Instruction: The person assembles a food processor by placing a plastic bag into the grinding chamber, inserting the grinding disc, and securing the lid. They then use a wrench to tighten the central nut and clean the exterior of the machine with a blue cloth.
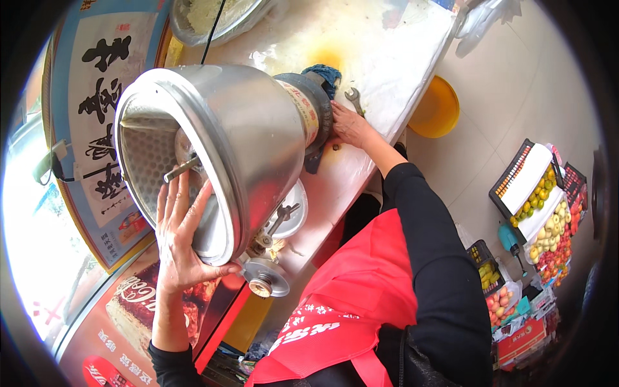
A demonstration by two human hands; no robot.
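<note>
A large stainless-steel drum-shaped machine (258, 122) lies tipped on its side on the table, its round opening toward the left. Inside the opening are a perforated wall and a short metal bar. My left hand (180, 238) grips the lower rim of the opening, thumb outside, fingers spread inside and close to the bar. At the machine's dark base, my right hand (349, 126) is closed on the edge, its fingertips partly hidden. A wrench (354, 101) lies just beyond my right hand. A dark blue cloth (324, 75) sits bunched against the base.
The white-covered table (400, 58) bears a bowl with plastic lining (216, 19) at the far left. A yellow bucket (436, 106) stands on the floor past the table's right edge. Fruit crates (532, 174) sit further right. A banner (97, 97) borders the left side.
</note>
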